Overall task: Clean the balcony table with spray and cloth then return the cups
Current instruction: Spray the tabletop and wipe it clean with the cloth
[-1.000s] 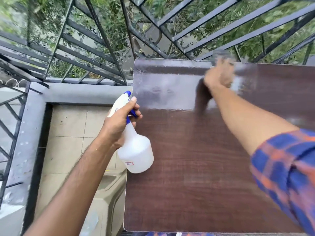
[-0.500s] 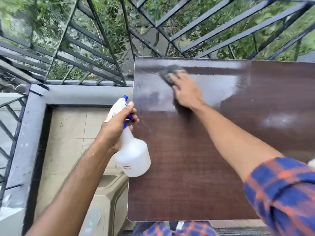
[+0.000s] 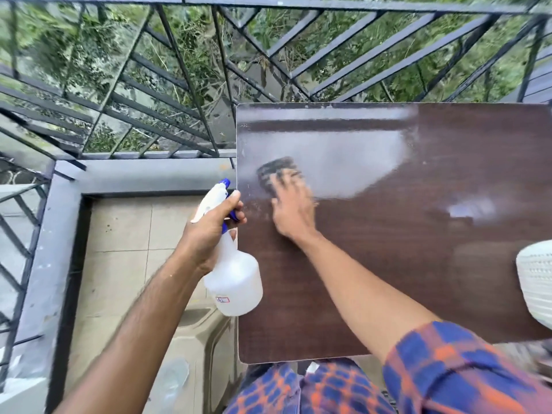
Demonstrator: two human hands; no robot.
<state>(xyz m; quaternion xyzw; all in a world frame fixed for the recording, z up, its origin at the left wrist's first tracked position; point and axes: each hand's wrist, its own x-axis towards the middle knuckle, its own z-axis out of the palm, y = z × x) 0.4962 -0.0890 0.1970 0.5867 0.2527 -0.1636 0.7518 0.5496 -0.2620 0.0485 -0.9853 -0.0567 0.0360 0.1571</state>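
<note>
The wiping step looked to be under way. The table [image 3: 388, 279] filled the centre and right of the frame. A pale wet sheen covered its upper left part, with a smaller patch toward the right. The lower half showed plain dark wood grain, so most of the top probably remained to be wiped.

The right hand [image 3: 294, 210], blurred, lay flat with fingers spread, pressing a dark cloth [image 3: 276, 171] onto the table near its left edge. The left hand [image 3: 209, 231] gripped the neck of the spray bottle [image 3: 236, 282], held in the air just off the table's left edge, above the tiled floor [image 3: 119, 264].

No cup stood on the table. A white ribbed object [image 3: 536, 282] was cut off at the right edge, and I could not tell what it was. Returning the cups was apparently still left to do.
</note>
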